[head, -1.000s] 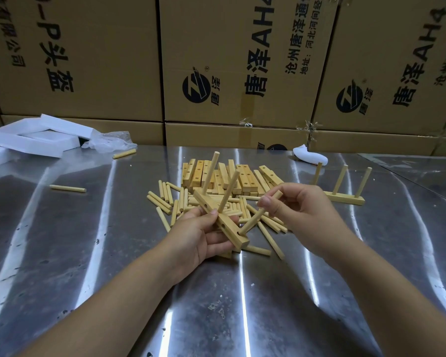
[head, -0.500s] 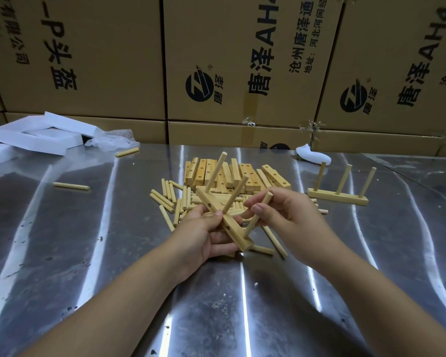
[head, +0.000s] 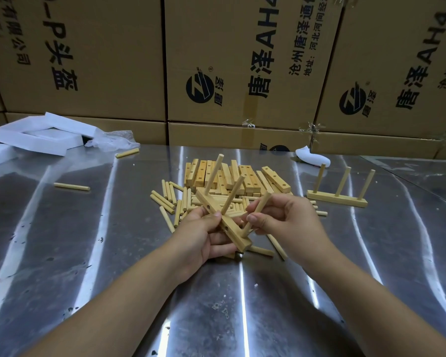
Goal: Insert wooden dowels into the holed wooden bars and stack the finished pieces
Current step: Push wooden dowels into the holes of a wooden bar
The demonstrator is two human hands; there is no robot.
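My left hand (head: 201, 235) grips a holed wooden bar (head: 232, 231), tilted, with two dowels standing in its far holes. My right hand (head: 286, 222) pinches a third dowel (head: 258, 211) whose lower end meets the bar's near end. Behind the hands lie a pile of holed bars (head: 242, 176) and loose dowels (head: 170, 199) on the metal table (head: 88, 253). A finished piece (head: 336, 195) with three upright dowels stands to the right.
Cardboard boxes (head: 242, 60) wall off the back of the table. White foam pieces (head: 44, 136) and a plastic bag (head: 113, 141) lie at the back left. Two stray dowels (head: 72, 186) rest on the left, and a white scrap (head: 310, 157) at the back right.
My right hand has brought the third dowel up from lying slanted to steeper, its lower end now at the bar's near end. The left hand keeps hold of the bar.
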